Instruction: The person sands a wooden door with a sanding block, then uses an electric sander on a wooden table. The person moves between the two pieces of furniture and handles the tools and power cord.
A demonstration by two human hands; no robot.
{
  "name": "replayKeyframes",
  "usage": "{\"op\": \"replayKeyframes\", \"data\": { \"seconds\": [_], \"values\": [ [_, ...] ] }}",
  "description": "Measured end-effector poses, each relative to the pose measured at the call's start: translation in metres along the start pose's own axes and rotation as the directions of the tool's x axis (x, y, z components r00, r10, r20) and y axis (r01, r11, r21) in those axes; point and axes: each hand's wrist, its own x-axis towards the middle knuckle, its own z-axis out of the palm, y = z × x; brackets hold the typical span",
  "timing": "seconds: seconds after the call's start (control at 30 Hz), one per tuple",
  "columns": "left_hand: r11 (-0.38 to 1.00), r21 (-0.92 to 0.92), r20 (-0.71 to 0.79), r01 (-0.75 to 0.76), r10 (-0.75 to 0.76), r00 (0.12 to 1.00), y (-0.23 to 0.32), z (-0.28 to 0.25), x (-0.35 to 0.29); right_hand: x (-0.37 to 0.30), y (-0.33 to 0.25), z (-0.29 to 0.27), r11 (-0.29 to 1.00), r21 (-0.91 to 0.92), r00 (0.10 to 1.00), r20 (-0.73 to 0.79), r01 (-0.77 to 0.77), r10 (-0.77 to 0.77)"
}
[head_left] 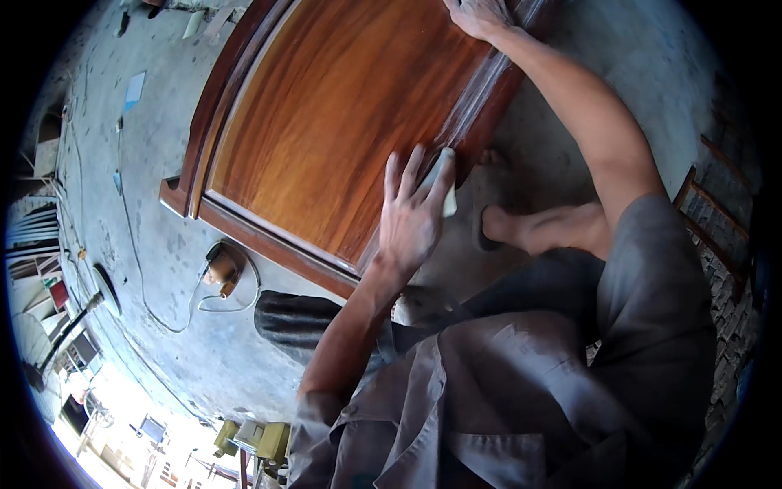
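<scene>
A varnished brown wooden panel (350, 106) with a raised, moulded frame lies in front of me, tilted across the view. My left hand (411, 216) presses on its near right corner, gripping a pale folded pad (450, 202) that looks like sandpaper. Part of that pad is hidden under the fingers. Whitish dust streaks the frame's right-hand rail (468, 106). Farther along the same rail, my right hand (482, 18) rests with fingers stretched out on the wood; the top edge of the view cuts it off in part.
On the concrete floor (163, 244) left of the panel sits a corded power tool (221, 269), its cable looped beside it. A standing fan (104, 292) and clutter line the far left. Slatted wooden pieces (713, 212) stand at right. My bare foot (493, 226) is by the panel.
</scene>
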Motion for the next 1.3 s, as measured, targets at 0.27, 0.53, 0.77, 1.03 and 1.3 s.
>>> {"op": "replayKeyframes", "data": {
  "seconds": [0.27,0.53,0.77,1.03,1.3],
  "values": [
    [0.997,-0.025,-0.007,-0.074,0.074,0.997,-0.009,0.011,0.022,-0.001,-0.007,0.002,0.999,0.048,1.0,-0.026,0.003,-0.001],
    [0.995,-0.049,-0.088,-0.082,0.077,0.993,-0.004,0.017,0.034,0.0,0.001,-0.001,0.999,0.033,1.0,-0.026,-0.001,0.002],
    [1.0,-0.001,-0.057,-0.021,0.021,0.998,-0.011,0.021,-0.004,-0.004,0.006,0.003,1.0,-0.009,1.0,-0.008,-0.016,0.016],
    [1.0,0.016,-0.017,-0.027,0.027,0.999,-0.014,0.007,-0.026,-0.005,0.005,0.0,1.0,0.011,0.999,-0.029,-0.02,0.02],
    [0.994,-0.107,-0.119,-0.035,0.022,0.993,-0.012,0.012,-0.012,0.001,0.0,0.003,0.999,0.035,0.999,-0.035,-0.012,0.013]
  ]
}}
